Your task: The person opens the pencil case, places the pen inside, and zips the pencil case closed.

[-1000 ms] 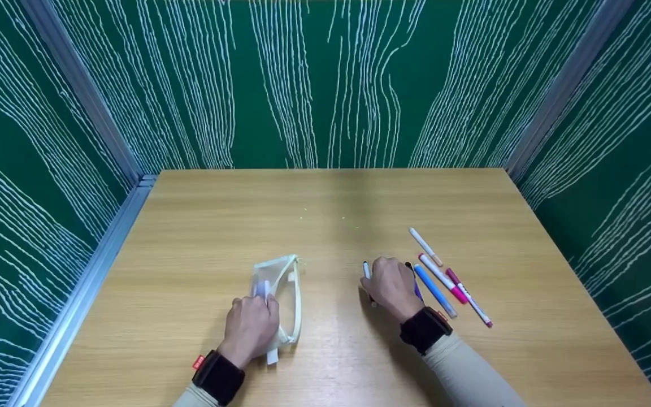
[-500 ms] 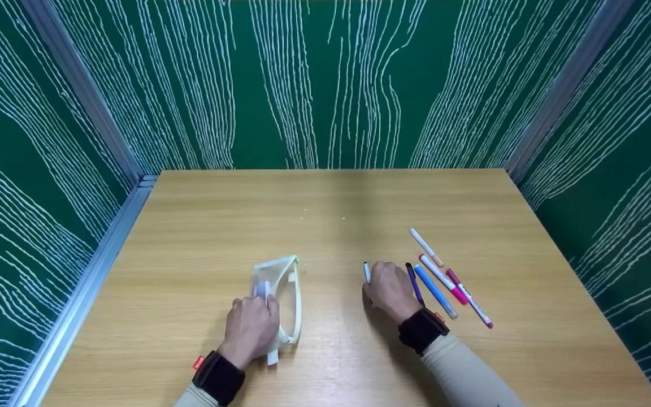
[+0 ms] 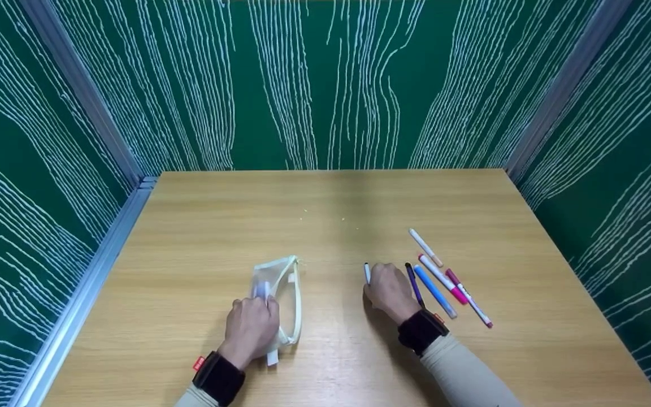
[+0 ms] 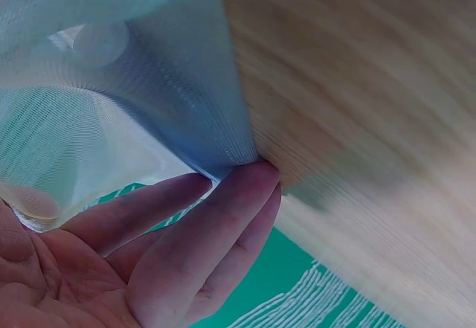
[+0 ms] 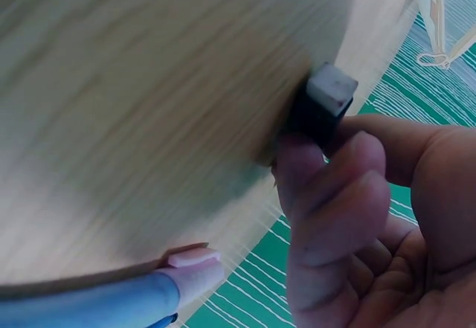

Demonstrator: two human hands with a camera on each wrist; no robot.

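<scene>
1. While the left hand [image 3: 252, 328] grips the pale mesh pouch [image 3: 298, 299] under its bent fingers, the right hand [image 3: 390, 288] pinches a black-ended marker [image 3: 367, 273] between thumb and fingertips.
2. That marker pokes out at the right hand's left side.
3. Just right of the right hand, a purple marker [image 3: 414, 282] and a blue marker [image 3: 435, 291] lie on the counter [image 3: 218, 215].

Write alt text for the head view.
A person's left hand grips a translucent mesh pouch on a wood-grained table, while the right hand pinches a marker. Five more markers lie to the right of that hand.
</scene>
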